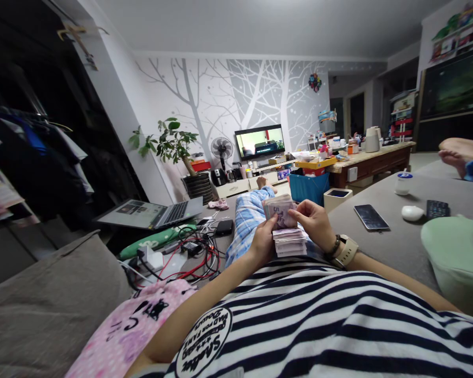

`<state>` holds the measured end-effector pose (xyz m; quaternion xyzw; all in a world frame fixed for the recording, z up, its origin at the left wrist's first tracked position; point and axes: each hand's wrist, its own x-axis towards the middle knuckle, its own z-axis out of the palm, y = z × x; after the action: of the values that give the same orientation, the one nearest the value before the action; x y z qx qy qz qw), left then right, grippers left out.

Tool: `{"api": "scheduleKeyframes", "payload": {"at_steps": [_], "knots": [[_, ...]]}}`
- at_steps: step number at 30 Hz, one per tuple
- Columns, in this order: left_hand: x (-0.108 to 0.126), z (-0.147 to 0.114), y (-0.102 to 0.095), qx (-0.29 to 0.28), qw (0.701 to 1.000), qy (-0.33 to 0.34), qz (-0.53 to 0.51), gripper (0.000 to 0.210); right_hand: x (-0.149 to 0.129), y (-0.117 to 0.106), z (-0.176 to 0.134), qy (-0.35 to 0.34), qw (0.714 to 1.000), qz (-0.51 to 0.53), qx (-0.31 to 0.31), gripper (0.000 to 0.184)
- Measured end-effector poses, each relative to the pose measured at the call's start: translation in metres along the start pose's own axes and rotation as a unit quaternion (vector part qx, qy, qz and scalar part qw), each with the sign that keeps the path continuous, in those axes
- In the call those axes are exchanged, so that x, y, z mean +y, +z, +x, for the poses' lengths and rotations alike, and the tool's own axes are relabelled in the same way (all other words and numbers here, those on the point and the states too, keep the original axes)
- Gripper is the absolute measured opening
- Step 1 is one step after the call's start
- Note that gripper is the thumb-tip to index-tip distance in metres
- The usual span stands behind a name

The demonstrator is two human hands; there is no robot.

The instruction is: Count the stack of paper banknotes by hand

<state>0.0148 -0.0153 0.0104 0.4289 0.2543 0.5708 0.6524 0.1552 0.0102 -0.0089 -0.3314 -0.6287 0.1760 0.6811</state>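
Just under the fingers [304,216], a row of bills [289,244], maybe done. Pinching a stack [283,206] in left hand [262,239] and its right edge with right hand [316,223], maybe yet to do. Past the fingers, a TV [260,142].

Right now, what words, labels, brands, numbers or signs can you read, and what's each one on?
"5": on the front banknote.
"FOR FAME": on the round patch of the striped shirt; its other lettering is unclear.
Too small or blurred: the television caption and laptop screen.
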Motion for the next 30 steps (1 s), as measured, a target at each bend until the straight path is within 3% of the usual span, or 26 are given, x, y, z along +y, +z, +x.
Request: {"api": "scheduleKeyframes", "payload": {"at_steps": [19, 30], "knots": [[-0.0031, 0.0064, -0.0036, -0.024, 1.000, -0.005, -0.009, 0.035, 0.0019, -0.0006, 0.0006, -0.006, 1.000, -0.008, -0.013, 0.027], [0.0044, 0.0026, 0.0047, -0.006, 0.997, -0.063, -0.041, 0.040, -0.0019, -0.0005, -0.0017, -0.010, 1.000, 0.009, -0.020, 0.024]]}}
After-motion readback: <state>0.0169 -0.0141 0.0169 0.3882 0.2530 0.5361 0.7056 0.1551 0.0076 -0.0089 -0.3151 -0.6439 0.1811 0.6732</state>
